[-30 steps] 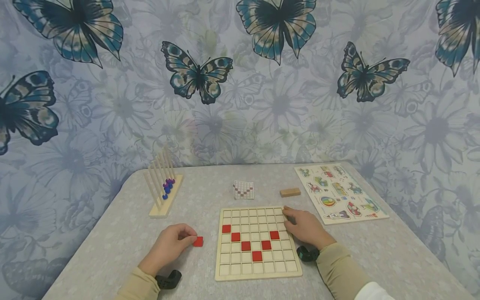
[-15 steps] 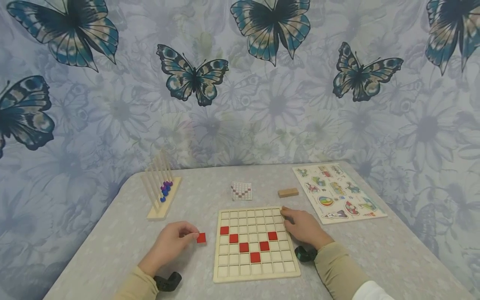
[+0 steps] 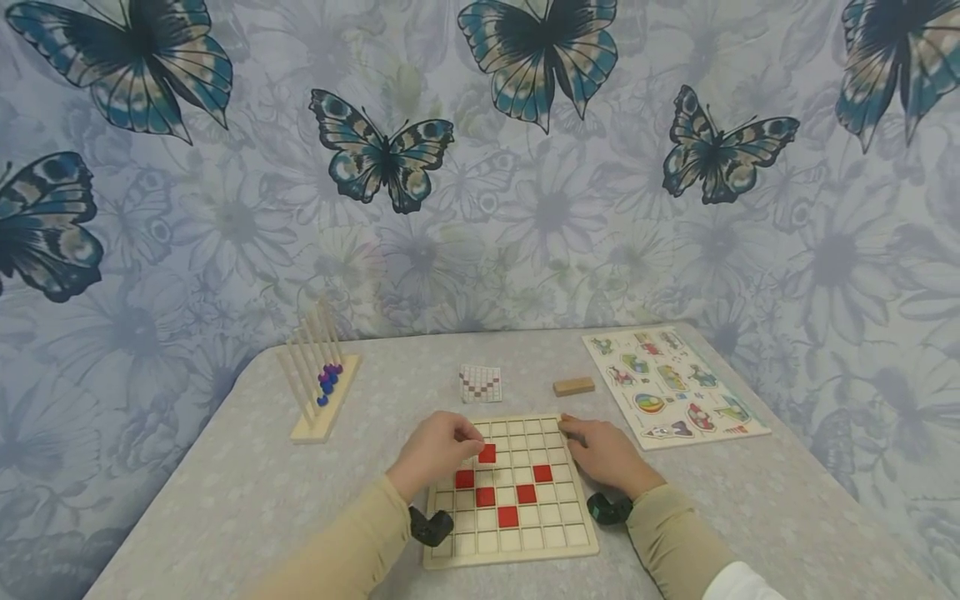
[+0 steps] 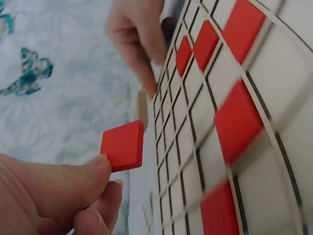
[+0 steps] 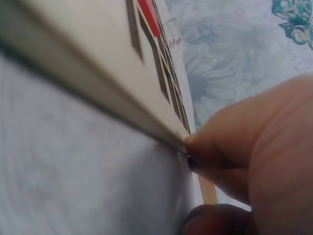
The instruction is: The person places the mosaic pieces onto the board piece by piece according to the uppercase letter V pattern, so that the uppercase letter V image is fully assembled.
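My left hand (image 3: 435, 450) is over the left side of the wooden grid board (image 3: 555, 537). Between its thumb and fingertips it pinches a square red tile (image 4: 122, 147), which in the left wrist view is held clear of the board. Several red tiles (image 3: 507, 517) lie in cells of the board, making a V shape; the left arm covers part of the board's left edge. At the far right corner, my right hand (image 3: 607, 454) grips the board's edge with thumb and fingers, as the right wrist view shows close up.
Behind the board lies a small pattern card (image 3: 481, 383), with a wooden block (image 3: 573, 387) to its right. A picture puzzle board (image 3: 678, 417) lies at the back right. On the left stands a peg rack (image 3: 311, 433) with blue and purple beads. A patterned wall backs the table.
My left hand has carried the red tile rightward from the tabletop to above the board's left side. The right hand has kept its place on the corner. The view has shifted slightly.
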Motion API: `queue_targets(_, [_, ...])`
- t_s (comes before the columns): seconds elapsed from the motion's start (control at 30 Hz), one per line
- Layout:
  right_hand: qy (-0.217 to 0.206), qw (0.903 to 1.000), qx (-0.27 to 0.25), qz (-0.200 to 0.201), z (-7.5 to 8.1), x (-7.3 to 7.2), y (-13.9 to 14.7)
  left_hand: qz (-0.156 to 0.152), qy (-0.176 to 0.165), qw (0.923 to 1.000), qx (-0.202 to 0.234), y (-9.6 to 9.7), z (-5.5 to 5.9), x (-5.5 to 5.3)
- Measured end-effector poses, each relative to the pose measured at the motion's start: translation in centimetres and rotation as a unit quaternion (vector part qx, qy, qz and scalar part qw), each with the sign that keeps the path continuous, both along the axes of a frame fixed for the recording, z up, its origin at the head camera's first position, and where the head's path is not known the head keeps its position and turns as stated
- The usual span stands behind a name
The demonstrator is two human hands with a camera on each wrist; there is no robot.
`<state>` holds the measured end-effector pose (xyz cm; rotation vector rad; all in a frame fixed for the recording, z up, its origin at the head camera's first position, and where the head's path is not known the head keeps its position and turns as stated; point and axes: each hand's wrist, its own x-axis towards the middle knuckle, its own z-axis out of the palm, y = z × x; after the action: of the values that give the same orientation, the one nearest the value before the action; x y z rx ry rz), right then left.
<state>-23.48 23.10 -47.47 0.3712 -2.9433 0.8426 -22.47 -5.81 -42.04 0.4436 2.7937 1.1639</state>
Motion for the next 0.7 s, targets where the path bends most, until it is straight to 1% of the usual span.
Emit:
queue_targets(0.07, [0.000, 1.0000, -0.005, -0.003, 0.0, 0.0, 0.0, -0.002, -0.006, 0.9999, -0.008, 2.0, 0.2, -0.1])
queue_targets(0.13, [-0.002, 0.9999, -0.010, -0.007, -0.1, 0.1, 0.1, -0.005, -0.012, 0.9998, -0.014, 3.9, 0.1, -0.3])
queue_targets(0.2, [-0.002, 0.9999, -0.016, -0.005, -0.3, 0.0, 0.1, -0.009, -0.016, 0.9997, -0.015, 5.6, -0.2, -0.4])
queue_targets(0.33, [0.002, 0.9999, -0.015, 0.003, -0.8, -0.2, 0.2, -0.002, -0.019, 0.9997, -0.016, 8.2, -0.9, -1.0])
queue_targets(0.43, [0.004, 0.9999, -0.014, 0.006, -0.9, -0.4, 0.3, 0.008, -0.019, 0.9997, -0.011, 9.5, -1.4, -1.5])
queue_targets(0.53, [0.003, 0.9999, -0.016, 0.006, -0.9, -0.5, 0.5, 0.013, -0.021, 0.9997, -0.008, 10.2, -1.7, -1.7])
queue_targets(0.7, [0.002, 0.9999, -0.013, 0.003, -0.7, -0.6, 0.6, 0.002, -0.025, 0.9996, -0.011, 10.8, -1.9, -1.6])
